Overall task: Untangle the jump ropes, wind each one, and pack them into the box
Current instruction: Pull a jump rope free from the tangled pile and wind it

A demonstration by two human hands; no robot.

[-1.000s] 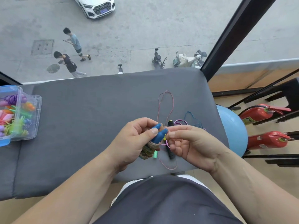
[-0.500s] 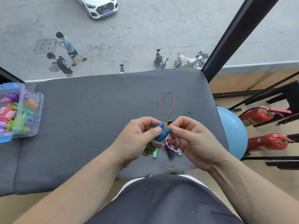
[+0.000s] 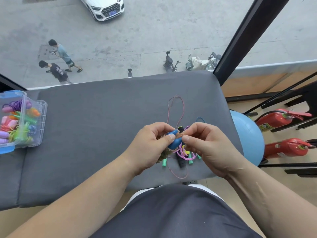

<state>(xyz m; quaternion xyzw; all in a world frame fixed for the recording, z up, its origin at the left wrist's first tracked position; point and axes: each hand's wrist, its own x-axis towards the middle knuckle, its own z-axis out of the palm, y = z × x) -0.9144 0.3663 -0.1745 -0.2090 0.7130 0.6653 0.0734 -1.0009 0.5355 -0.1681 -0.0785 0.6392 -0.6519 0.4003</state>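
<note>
A grey padded surface fills the middle of the view, set against a window that looks down on a street with a white car and two walkers. The person's dark-clothed lap lies at the near edge. A pale blue ball sits off the surface's right end, with two red fire extinguishers beyond it on the floor. At the far left stands a clear plastic box, open on top and already packed with wound ropes in purple, orange, green and pink. Both hands meet above the right part of the surface. The left hand has its thumb and curled fingers clamped on a pair of blue handles, with a wad of olive-brown rope bunched beneath its palm. The right hand pinches thumb against forefinger on an orange-tinted cord just at the tip of the blue handles – how that cord runs on is hidden by the fingers. Below the hands the tangle lies on the surface: a pink-and-purple braided rope looped over a black handle, and mint-green handles poking out beside it. A thin pink cord runs away from the hands in a long loop, and a small arc of blue cord shows just past the right hand's knuckles.
</note>
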